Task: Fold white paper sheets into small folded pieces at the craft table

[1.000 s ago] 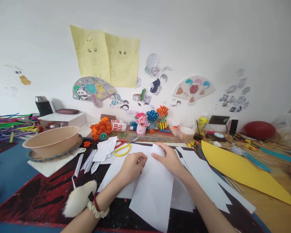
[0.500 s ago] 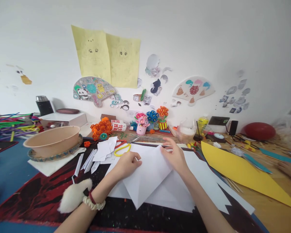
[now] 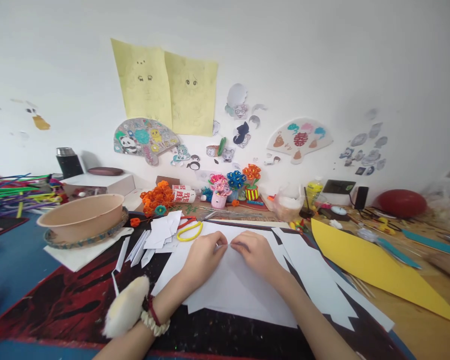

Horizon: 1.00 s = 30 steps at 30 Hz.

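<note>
My left hand and my right hand are side by side, fingertips almost meeting, pinching a white sheet of paper near its middle. The sheet lies over other white paper on a dark mat, and my fingers hide the pinched part. On my left wrist sit a dark red band and a cream scrunchie, with a white fluffy pompom beside them. Yellow-and-red-handled scissors lie just beyond my left hand.
Left of the paper are white paper scraps, folded strips and a beige basin. More cut white paper and a yellow sheet lie to the right. Behind stand pipe-cleaner flowers. Another person's blurred hand shows at far right.
My right hand has come down and left, and my left hand slightly right, so they meet at the paper. The pointed fold that faced me no longer shows. The pompom has shifted right.
</note>
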{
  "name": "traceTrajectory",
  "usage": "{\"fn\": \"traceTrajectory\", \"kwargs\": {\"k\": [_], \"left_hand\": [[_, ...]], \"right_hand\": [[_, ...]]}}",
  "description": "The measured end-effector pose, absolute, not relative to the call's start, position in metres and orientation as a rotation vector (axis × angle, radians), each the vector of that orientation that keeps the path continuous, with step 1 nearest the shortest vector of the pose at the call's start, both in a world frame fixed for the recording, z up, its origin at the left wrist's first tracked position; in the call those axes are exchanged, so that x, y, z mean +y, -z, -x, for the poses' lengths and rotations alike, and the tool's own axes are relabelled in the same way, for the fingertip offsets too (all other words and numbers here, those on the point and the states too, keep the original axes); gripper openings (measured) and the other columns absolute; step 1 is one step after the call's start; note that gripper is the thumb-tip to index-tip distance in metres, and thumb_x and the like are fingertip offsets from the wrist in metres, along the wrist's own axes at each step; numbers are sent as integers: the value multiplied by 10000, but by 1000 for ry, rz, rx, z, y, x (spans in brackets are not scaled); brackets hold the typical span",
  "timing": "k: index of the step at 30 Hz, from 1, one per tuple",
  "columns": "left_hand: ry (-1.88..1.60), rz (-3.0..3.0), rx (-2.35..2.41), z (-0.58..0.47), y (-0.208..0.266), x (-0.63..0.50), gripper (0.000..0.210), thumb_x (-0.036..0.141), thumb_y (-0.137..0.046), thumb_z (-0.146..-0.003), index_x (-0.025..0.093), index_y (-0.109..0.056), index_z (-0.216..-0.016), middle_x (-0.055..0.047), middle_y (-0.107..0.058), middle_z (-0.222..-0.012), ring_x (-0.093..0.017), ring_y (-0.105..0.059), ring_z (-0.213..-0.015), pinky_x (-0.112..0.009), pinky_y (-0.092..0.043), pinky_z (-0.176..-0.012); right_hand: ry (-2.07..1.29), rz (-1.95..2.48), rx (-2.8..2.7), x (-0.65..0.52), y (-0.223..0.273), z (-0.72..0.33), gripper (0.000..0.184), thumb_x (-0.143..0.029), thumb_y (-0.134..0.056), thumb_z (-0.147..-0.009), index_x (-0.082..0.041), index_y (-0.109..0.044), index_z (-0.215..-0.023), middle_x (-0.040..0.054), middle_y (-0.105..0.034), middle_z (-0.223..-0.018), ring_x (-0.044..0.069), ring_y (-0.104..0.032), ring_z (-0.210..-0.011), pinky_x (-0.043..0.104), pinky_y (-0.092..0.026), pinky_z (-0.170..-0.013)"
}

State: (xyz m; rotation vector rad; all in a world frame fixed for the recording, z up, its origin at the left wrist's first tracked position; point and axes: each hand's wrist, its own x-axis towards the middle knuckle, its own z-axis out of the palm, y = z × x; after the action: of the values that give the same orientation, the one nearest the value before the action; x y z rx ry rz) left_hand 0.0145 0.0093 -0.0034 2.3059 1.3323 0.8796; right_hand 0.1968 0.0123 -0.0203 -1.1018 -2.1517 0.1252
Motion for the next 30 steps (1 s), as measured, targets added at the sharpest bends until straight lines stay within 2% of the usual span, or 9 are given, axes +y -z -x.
{"fn": "traceTrajectory", "kwargs": {"k": [12, 30], "left_hand": [[-989, -2107, 1230, -18, 12, 14, 118, 205, -516, -764, 185, -631, -743, -17, -657, -721, -163, -585, -690, -254, -404, -630], [-975, -2185, 1210, -18, 13, 12, 129, 232, -504, -798, 199, -628, -788, -17, -660, -765, -167, -579, -720, -236, -384, -607]], "right_hand": [[-3, 1028, -2210, 11, 22, -195, 221, -163, -502, -893, -207, -658, -743, 31, -673, -725, 188, -592, -706, 300, -427, -644], [-73, 1006, -2179, 11, 21, -196, 217, -153, -527, -879, -220, -659, -720, 21, -675, -715, 183, -602, -699, 296, -443, -650]]}}
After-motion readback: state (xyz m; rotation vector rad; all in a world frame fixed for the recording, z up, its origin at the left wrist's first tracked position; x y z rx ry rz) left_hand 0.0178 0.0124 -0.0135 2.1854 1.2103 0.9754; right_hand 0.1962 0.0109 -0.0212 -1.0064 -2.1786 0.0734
